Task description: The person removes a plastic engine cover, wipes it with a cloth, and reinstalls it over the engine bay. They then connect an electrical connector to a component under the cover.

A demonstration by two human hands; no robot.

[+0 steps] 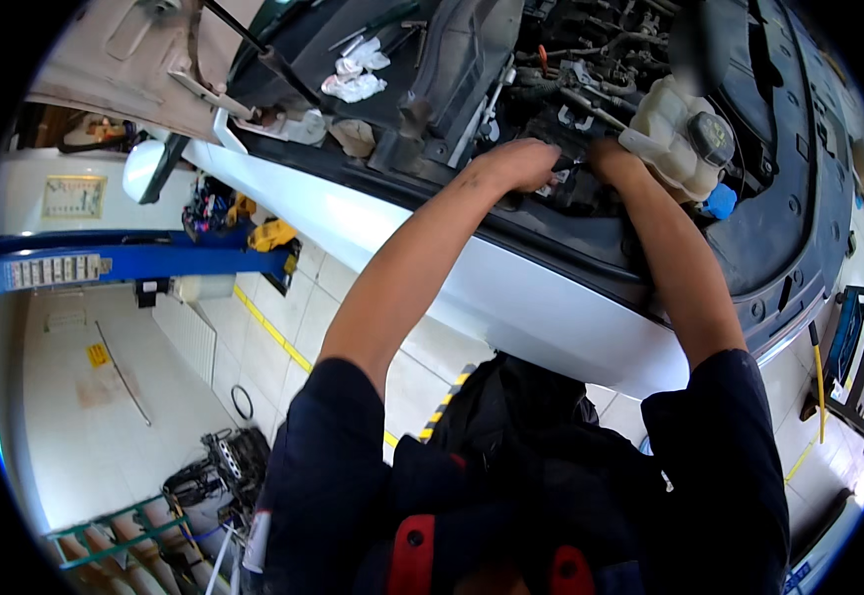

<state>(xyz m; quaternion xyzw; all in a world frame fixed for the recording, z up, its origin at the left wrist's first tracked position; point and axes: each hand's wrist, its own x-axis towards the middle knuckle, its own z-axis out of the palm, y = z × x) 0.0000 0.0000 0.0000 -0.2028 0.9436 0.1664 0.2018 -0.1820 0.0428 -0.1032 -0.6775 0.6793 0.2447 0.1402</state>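
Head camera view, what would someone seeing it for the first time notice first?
Two bare forearms reach up the middle of the picture into a car's open engine bay, the left hand and right hand close together among dark parts. Right of the hands sits a whitish plastic tank with a dark cap. The white car body runs below them, and a blue lift arm crosses at the left.

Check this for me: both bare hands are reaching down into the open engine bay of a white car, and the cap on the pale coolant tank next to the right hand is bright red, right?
Not quite. In the head view the left hand and right hand do reach into the engine bay of the white car, but the cap on the pale coolant tank is dark grey, not red.
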